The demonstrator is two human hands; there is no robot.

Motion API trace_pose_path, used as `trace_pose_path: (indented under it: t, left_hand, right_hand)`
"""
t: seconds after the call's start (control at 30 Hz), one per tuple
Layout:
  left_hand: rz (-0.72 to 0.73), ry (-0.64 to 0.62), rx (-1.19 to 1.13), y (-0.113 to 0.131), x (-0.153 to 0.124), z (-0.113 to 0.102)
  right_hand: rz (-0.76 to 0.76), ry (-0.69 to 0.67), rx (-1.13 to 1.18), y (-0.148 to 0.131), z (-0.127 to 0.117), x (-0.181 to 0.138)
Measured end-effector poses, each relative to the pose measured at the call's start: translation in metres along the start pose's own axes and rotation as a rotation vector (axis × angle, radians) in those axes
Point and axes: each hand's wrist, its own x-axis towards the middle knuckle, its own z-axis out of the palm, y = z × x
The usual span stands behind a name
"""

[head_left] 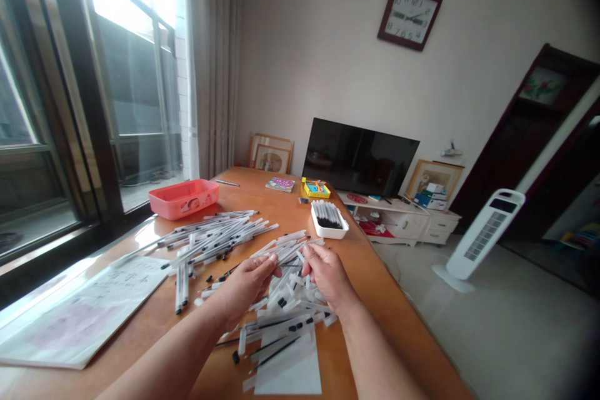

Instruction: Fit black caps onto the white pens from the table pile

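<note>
My left hand [248, 284] and my right hand [325, 272] are over a heap of pen parts [285, 306] on a wooden table [375, 300]. Both hands pinch a thin pen piece [290, 260] stretched between them, the left at one end, the right at the other. A second spread of clear pen barrels [215, 239] lies to the left of my hands. Beyond my hands stands a small white tray [329, 220] filled with dark-tipped pens. Loose black refills and caps lie beneath my wrists on a white sheet [293, 372].
A red plastic bin [184, 198] sits at the far left of the table, a large paper sheet [79, 312] at the near left. A book [280, 184] and a yellow box [315, 189] lie at the far end. A white tower fan [482, 234] stands on the floor to the right.
</note>
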Motion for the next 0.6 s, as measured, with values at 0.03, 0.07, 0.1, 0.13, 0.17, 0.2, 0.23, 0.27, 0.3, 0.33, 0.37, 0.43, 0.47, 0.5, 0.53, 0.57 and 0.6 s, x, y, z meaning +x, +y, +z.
trace_pose_path:
  t: [0.03,0.07,0.1,0.13,0.17,0.2,0.23,0.27,0.3,0.33,0.37,0.43,0.47,0.5,0.53,0.57,0.6]
  left_hand:
    - [0.005,0.002,0.01,0.0,0.0,0.0]
    - [0.01,0.002,0.023,-0.001,0.0,0.001]
    - [0.013,-0.001,0.038,-0.001,0.0,0.001]
    - [0.015,-0.004,0.053,-0.001,-0.001,0.002]
    - [0.02,-0.008,0.066,-0.001,-0.001,0.002]
    - [0.028,-0.008,0.079,0.0,-0.002,0.003]
    - [0.038,0.0,0.089,0.001,-0.003,0.003]
    - [0.048,0.016,0.097,0.002,-0.004,0.004]
    - [0.058,0.038,0.103,0.003,-0.005,0.004]
    - [0.065,0.066,0.109,0.004,-0.005,0.003]
    - [0.07,0.09,0.112,0.005,-0.005,0.003]
    - [0.083,0.124,0.096,0.007,-0.005,0.002]
    - [0.09,0.132,0.083,0.008,-0.004,0.001]
    - [0.096,0.133,0.068,0.009,-0.004,0.001]
    - [0.102,0.127,0.058,0.01,-0.004,0.001]
    - [0.108,0.116,0.055,0.011,-0.005,0.002]
    - [0.114,0.105,0.06,0.011,-0.005,0.002]
  right_hand:
    - [0.004,0.002,0.026,-0.001,0.002,-0.001]
    - [0.014,0.001,0.055,-0.002,0.003,-0.001]
    - [0.029,-0.004,0.088,-0.002,0.004,-0.002]
    - [0.044,-0.016,0.121,-0.003,0.006,-0.003]
    - [0.057,-0.03,0.155,-0.004,0.006,-0.003]
    - [0.068,-0.039,0.19,-0.004,0.007,-0.003]
    - [0.076,-0.035,0.228,-0.004,0.007,-0.003]
    - [0.081,-0.015,0.267,-0.005,0.007,-0.002]
    - [0.081,0.016,0.304,-0.005,0.006,-0.001]
    - [0.078,0.052,0.338,-0.004,0.005,0.0]
    - [0.074,0.091,0.369,-0.004,0.004,0.001]
    - [0.07,0.155,0.42,-0.003,0.001,0.004]
    - [0.072,0.177,0.441,-0.003,-0.001,0.005]
    - [0.076,0.194,0.457,-0.002,-0.002,0.006]
    - [0.081,0.205,0.469,-0.002,-0.003,0.006]
    - [0.084,0.209,0.477,-0.002,-0.003,0.007]
    - [0.084,0.211,0.482,-0.001,-0.004,0.007]
